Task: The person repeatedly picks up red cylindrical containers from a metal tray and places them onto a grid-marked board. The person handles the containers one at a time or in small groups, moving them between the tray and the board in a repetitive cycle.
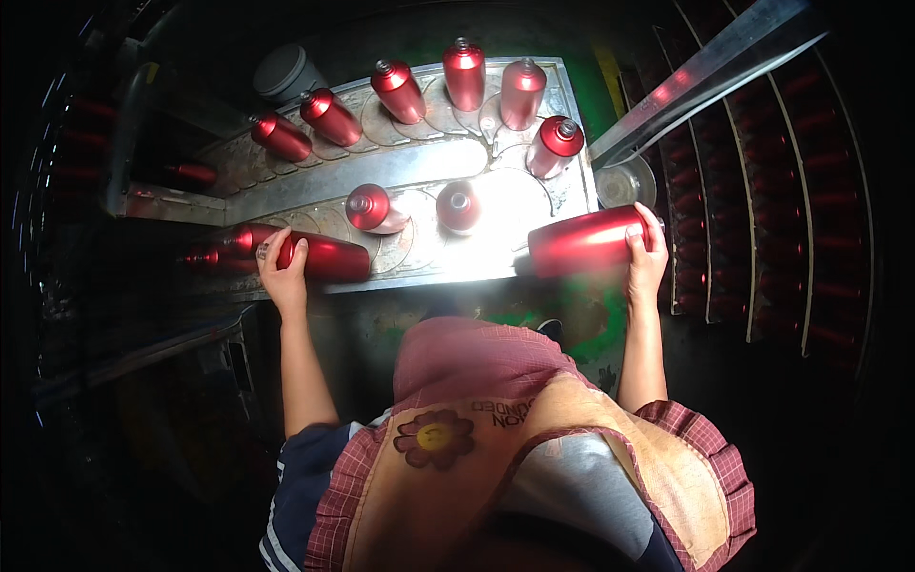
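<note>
My left hand (283, 272) is closed round a red metal bottle (331, 258), tipped on its side at the near left edge of the conveyor table (410, 278). In my right hand (647, 253) a second red bottle (579, 243) lies almost level, its base toward the middle and its neck end mostly hidden by my fingers. Between my hands stand two upright red bottles, one (374, 208) toward the left and one (460, 208) under the bright light. More red bottles (241, 238) sit beyond my left fingers, partly in shadow.
Several red bottles (464, 74) line the far side of the looped track, round a long metal strip (381, 174). A metal post (710, 81) slants across the right, above a round dish (624, 183). Racks of red bottles (772, 200) fill the far right. A white bucket (286, 73) stands behind.
</note>
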